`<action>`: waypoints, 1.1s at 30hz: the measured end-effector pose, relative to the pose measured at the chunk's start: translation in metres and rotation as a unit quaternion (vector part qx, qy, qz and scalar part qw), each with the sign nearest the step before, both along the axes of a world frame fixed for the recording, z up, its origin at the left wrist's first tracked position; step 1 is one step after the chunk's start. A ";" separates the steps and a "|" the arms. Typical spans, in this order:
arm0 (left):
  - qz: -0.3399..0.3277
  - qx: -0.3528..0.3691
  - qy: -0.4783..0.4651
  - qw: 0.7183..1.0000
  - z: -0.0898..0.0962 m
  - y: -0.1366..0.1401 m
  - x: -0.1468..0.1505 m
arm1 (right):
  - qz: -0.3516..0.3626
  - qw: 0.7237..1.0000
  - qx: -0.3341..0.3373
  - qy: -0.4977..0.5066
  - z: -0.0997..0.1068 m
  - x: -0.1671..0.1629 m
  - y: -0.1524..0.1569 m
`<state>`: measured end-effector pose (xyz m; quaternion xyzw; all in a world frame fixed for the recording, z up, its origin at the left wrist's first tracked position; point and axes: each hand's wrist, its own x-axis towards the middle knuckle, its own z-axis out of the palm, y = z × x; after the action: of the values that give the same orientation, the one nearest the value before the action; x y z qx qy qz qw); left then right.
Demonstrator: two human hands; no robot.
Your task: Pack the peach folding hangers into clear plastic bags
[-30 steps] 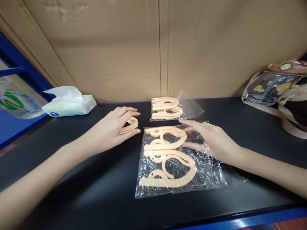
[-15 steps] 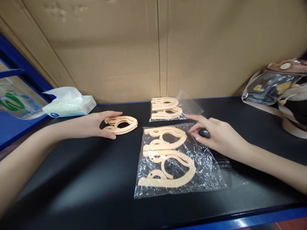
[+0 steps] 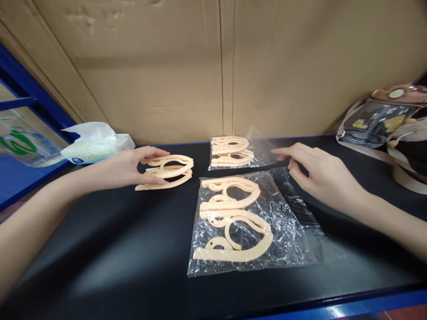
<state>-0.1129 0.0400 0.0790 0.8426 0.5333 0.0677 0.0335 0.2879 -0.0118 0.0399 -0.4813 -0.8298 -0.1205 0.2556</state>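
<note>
My left hand [image 3: 133, 166] grips a beige folding clothes hanger [image 3: 178, 165], thumb on the near side and fingers on the far side. It is raised slightly at a tilt over another beige hanger [image 3: 180, 181] lying on the table. My right hand [image 3: 312, 171] is held over the table with its index finger stretched out and thumb apart, holding nothing visible. Its fingertip is by the loose end of the rear clear bag [image 3: 263, 149], which has folded hangers [image 3: 231, 151] inside. Nearer to me lies a larger clear bag [image 3: 287, 240] with beige hangers [image 3: 250, 255] in it.
A tissue pack [image 3: 100, 146] stands at the back left, beside a blue frame [image 3: 20, 102] and a clear container with green print [image 3: 20, 140]. A strapped water bottle [image 3: 376, 120] is at the back right. Cardboard [image 3: 150, 80] walls off the black table [image 3: 133, 266].
My left hand has raised the upper hanger a little off the one beneath it. My right hand has moved right and away from the near bag, and its fingers have loosened.
</note>
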 end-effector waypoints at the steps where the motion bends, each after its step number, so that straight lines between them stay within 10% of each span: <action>1: -0.008 0.015 -0.013 1.000 0.000 -0.002 0.004 | 0.000 1.000 0.016 0.001 0.003 0.000 -0.001; 6: -0.077 0.112 -0.069 0.988 -0.004 -0.023 0.037 | 0.058 0.996 0.045 0.046 0.009 -0.009 -0.012; 9: -0.142 0.169 -0.060 0.973 -0.009 -0.046 0.064 | 0.112 0.981 -0.054 0.148 0.007 -0.019 -0.024; 18: -0.257 0.185 -0.057 0.947 -0.026 -0.083 0.104 | 0.200 0.816 -0.421 0.342 0.013 -0.040 -0.041; 33: -0.213 0.171 -0.085 0.958 -0.031 -0.068 0.093 | 0.167 0.791 -0.438 0.392 0.013 -0.031 -0.028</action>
<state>-0.0204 -0.0275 0.0485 0.9208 0.3174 0.2209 -0.0519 0.2567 -0.0398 0.0524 -0.4013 -0.6897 0.4994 0.3374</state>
